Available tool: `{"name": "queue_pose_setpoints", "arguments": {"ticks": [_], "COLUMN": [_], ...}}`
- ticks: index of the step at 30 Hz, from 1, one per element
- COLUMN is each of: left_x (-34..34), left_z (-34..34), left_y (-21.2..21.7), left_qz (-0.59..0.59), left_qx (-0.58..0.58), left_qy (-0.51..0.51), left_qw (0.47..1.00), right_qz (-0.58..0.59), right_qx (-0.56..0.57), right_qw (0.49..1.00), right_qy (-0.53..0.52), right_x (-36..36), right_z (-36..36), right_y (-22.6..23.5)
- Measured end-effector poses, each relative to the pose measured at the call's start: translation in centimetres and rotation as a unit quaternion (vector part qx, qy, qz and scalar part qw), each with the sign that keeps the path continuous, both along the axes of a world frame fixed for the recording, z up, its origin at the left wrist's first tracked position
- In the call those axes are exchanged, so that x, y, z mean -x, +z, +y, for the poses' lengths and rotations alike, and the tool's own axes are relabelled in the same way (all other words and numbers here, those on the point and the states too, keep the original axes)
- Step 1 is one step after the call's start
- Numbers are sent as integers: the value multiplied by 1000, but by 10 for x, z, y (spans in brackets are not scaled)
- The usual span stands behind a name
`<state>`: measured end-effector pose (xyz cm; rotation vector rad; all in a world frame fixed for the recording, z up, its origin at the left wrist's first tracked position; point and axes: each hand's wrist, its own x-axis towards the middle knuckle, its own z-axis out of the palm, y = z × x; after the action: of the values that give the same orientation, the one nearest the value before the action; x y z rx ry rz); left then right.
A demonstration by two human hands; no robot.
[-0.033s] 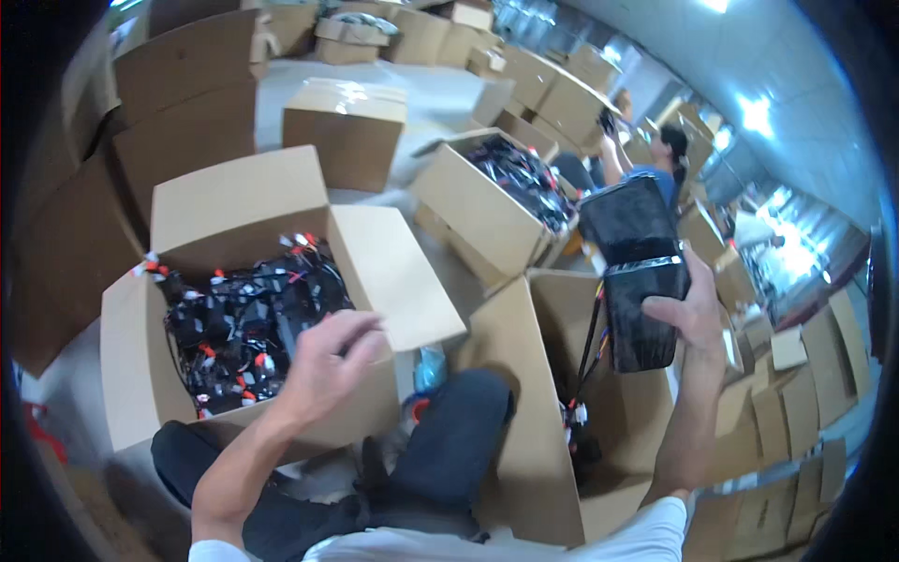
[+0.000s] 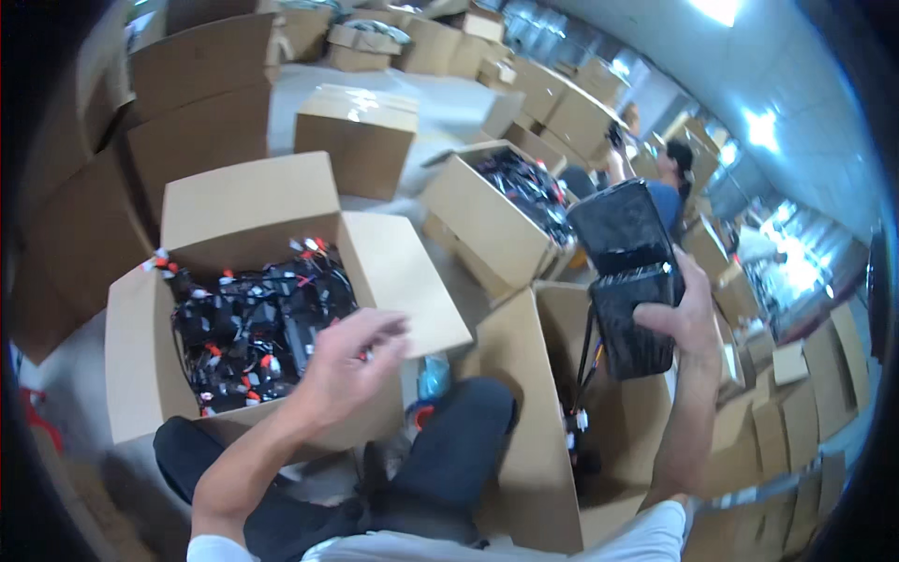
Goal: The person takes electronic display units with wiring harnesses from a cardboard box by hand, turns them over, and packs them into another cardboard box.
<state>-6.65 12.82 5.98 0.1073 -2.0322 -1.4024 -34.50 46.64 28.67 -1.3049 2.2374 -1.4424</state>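
We held the black battery pack (image 2: 632,281) up over the open carton (image 2: 552,412) by our right knee, right hand (image 2: 688,314) clamped round its side so its leads (image 2: 588,361) hung free. Our left hand (image 2: 346,361), fingers loosely spread and empty, hovered above the box of wired black packs (image 2: 257,328).

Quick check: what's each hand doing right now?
Left hand: open, empty, over the box of cables.
Right hand: closed on a black pack.
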Motion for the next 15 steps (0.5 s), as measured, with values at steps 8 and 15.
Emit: {"name": "queue_pose_setpoints", "arguments": {"ticks": [8,15], "left_x": [-34,-61], "left_z": [-2,-57], "left_y": [105,36], "left_qz": [233,-101], "left_qx": [110,6], "left_qy": [116,-92], "left_qw": [959,991], "right_qz": [55,-216], "right_qx": [-56,-64], "right_qw": [988,961], "right_qy": [132,159], "right_x": [-112,-132], "right_z": [-171,-253], "right_y": [-3,-124]}}
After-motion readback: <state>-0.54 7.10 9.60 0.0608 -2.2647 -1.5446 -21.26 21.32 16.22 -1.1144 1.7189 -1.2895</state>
